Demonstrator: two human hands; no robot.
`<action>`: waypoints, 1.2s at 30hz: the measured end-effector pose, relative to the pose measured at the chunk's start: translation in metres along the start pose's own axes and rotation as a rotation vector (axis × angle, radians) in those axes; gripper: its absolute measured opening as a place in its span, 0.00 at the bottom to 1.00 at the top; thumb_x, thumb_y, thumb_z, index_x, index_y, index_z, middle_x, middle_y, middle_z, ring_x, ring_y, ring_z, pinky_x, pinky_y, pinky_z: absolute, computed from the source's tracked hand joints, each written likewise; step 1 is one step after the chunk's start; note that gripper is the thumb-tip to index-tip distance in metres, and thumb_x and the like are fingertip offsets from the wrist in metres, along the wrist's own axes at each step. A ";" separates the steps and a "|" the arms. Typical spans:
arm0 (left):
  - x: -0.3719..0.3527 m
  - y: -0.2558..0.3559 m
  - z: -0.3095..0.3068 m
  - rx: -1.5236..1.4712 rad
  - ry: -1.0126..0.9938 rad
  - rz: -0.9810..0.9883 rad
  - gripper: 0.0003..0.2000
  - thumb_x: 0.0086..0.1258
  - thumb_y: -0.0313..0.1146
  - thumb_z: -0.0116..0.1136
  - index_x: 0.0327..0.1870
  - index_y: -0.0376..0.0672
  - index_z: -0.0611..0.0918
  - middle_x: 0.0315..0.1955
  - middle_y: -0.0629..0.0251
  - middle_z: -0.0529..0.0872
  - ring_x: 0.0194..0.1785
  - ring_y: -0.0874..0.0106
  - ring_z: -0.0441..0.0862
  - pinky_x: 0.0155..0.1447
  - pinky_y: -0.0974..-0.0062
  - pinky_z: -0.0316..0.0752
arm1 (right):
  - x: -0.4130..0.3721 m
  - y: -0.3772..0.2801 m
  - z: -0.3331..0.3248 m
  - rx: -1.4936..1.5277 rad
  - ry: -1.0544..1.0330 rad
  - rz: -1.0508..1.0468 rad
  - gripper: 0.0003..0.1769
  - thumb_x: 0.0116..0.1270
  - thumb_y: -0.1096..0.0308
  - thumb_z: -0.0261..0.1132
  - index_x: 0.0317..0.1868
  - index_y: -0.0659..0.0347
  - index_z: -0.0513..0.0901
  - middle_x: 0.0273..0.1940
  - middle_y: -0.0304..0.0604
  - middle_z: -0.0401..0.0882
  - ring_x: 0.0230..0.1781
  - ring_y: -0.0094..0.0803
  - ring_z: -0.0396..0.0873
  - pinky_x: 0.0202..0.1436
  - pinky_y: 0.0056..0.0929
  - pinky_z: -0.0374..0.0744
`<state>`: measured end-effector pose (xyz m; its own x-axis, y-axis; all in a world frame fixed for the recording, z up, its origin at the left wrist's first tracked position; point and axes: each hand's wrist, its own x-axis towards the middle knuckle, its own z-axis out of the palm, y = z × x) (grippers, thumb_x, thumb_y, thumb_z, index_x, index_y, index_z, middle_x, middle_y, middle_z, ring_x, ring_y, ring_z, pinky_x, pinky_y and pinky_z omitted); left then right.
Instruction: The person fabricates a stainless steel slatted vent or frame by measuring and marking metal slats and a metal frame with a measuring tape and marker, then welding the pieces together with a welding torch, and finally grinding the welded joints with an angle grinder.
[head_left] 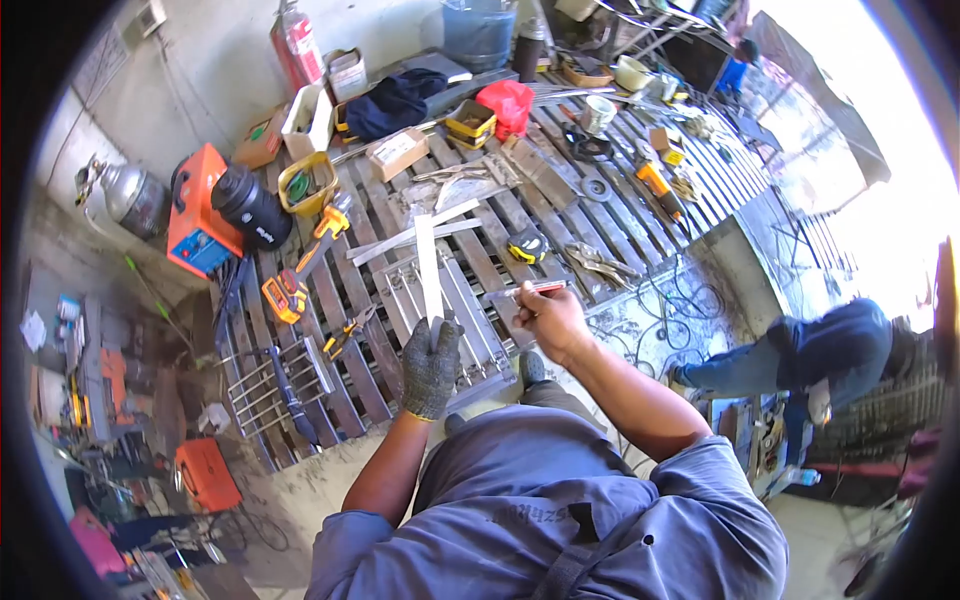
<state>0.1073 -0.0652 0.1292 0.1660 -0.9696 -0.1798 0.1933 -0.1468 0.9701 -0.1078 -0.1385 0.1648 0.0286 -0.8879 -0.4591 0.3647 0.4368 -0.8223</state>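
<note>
My left hand (431, 368), in a dark grey glove, is closed on the lower end of a flat pale metal strip (428, 262) that points away from me. My right hand (550, 318), bare, pinches a thin red and white pen-like tool (540, 287) whose end points left toward the strip. Beneath both hands lies a metal frame with rods (470, 325) on the slatted table (370, 365). Two more flat strips (415, 238) lie crossed beyond it. A yellow and black tape measure (527, 245) sits just past my right hand.
An orange cordless tool (305, 270), pliers (349, 332) and a rod grille (280, 388) lie at left. Behind them stand an orange machine (203, 215) and black jug (250, 207). Cables (665, 325) cover the floor at right, where another person (800, 355) bends over.
</note>
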 end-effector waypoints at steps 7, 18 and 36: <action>0.024 -0.033 0.002 -0.223 0.106 -0.182 0.17 0.94 0.44 0.52 0.64 0.39 0.84 0.41 0.67 0.91 0.25 0.81 0.78 0.27 0.77 0.75 | 0.172 -0.035 -0.040 -0.392 -0.043 -0.094 0.18 0.86 0.60 0.68 0.38 0.64 0.87 0.28 0.40 0.84 0.26 0.27 0.83 0.32 0.34 0.80; 0.032 -0.014 0.106 -0.518 0.495 -0.293 0.18 0.91 0.41 0.56 0.68 0.38 0.86 0.44 0.62 0.91 0.39 0.72 0.88 0.43 0.68 0.86 | 0.457 -0.036 0.027 -1.428 -0.150 -0.421 0.26 0.74 0.50 0.77 0.52 0.69 0.90 0.54 0.67 0.92 0.60 0.63 0.89 0.65 0.57 0.86; -0.015 -0.040 0.107 -0.343 0.643 -0.270 0.20 0.88 0.32 0.62 0.75 0.32 0.83 0.54 0.60 0.92 0.54 0.68 0.92 0.60 0.65 0.90 | 0.270 -0.083 -0.233 -1.550 -0.571 -0.714 0.28 0.74 0.67 0.74 0.71 0.63 0.79 0.62 0.64 0.81 0.62 0.67 0.82 0.66 0.57 0.82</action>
<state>-0.0059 -0.0655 0.1109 0.5788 -0.5895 -0.5634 0.5780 -0.1908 0.7934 -0.3468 -0.3806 0.0305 0.6785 -0.7341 -0.0266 -0.6541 -0.5873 -0.4766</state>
